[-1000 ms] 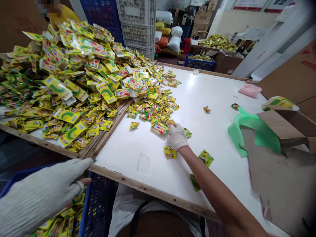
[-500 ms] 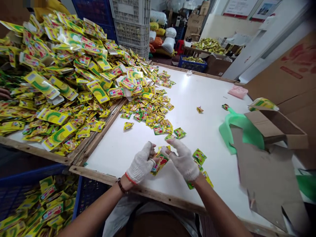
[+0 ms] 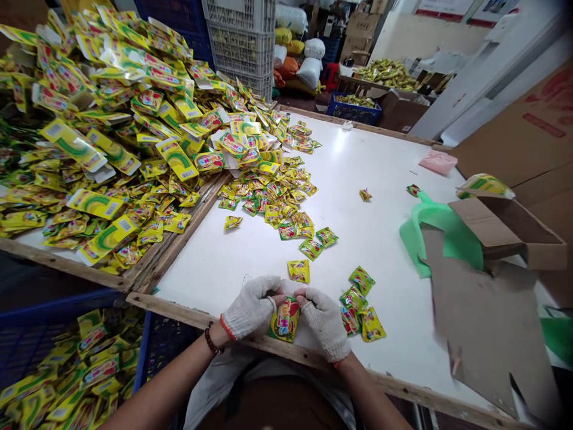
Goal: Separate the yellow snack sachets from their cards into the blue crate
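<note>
Between my gloved hands, close to the table's wooden front edge, is a small printed box [image 3: 285,321] with its pale top end raised. My left hand [image 3: 254,306] pinches the box's upper left side, and my right hand [image 3: 323,319] pinches its upper right side. Bare fingertips show past the white gloves. A yellow sachet [image 3: 298,271] lies just beyond the box. Several green and yellow sachets [image 3: 353,298] lie to the right of my right hand. Farther off, a loose heap of sachets [image 3: 277,197] spreads over the white table [image 3: 201,251].
A large pile of boxes and sachets [image 3: 111,119] covers the left table. At the lower left is a blue crate [image 3: 67,310] of filled boxes. On the right are a green dustpan [image 3: 414,236], flattened cardboard [image 3: 487,322] and an open carton [image 3: 519,224].
Both hands have moved closer together around the box, which now stands more upright and faces me. The yellow sachet beyond it and the sachets at right are less covered by my hands.
</note>
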The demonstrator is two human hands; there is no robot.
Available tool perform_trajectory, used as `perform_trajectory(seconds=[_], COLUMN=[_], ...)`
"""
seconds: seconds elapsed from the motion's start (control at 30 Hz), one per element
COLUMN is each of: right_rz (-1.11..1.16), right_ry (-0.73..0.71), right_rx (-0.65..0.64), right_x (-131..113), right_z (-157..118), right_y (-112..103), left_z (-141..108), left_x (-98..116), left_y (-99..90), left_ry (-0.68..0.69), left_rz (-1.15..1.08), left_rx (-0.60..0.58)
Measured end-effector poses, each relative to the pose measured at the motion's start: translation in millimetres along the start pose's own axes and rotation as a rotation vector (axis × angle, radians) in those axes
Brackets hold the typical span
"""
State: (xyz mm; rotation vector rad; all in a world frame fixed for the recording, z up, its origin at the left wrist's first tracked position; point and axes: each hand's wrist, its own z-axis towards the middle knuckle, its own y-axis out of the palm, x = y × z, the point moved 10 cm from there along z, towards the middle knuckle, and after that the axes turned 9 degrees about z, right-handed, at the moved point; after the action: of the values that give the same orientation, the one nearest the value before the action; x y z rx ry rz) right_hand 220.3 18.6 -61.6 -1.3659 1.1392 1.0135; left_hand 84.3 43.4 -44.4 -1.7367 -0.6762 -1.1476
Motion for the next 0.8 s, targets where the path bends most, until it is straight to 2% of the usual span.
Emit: perform_trajectory(seconds=[0.1, 0.17, 0.3, 0.53, 0.67, 0.73, 0.8], right_rz=[0.087, 0.019, -0.152, -0.231, -0.237, -0.207, -0.184], right_ry=[-0.004, -0.047, -0.147, -0.015, -0.136, -0.217, -0.268], right_rx=[-0.015, -0.027, -0.067, -0.096, -0.194, -0.249, -0.246], right_x=[-4, -11, -30, -35, -46, -48, -45], right_z=[5, 6, 4, 11, 3, -8, -18], right_y=[0, 1, 3, 0, 5, 8, 7], left_z=[3, 4, 4, 14, 4, -7, -16], left_x=[-9, -14, -8, 8, 22, 29, 29], left_y=[0.3, 2.6, -2.9, -1.0, -2.8, -2.4, 1.9], left_ry=[-0.041, -0.064, -0.044, 0.017, 0.157, 0.249, 0.288], left_rz=[-0.127, -0.195, -0.046, 0.091, 0.212, 0.267, 0.277], left_rx=[-0.013, -0.039, -0.053, -0.227, -0.283, -0.282, -0.255])
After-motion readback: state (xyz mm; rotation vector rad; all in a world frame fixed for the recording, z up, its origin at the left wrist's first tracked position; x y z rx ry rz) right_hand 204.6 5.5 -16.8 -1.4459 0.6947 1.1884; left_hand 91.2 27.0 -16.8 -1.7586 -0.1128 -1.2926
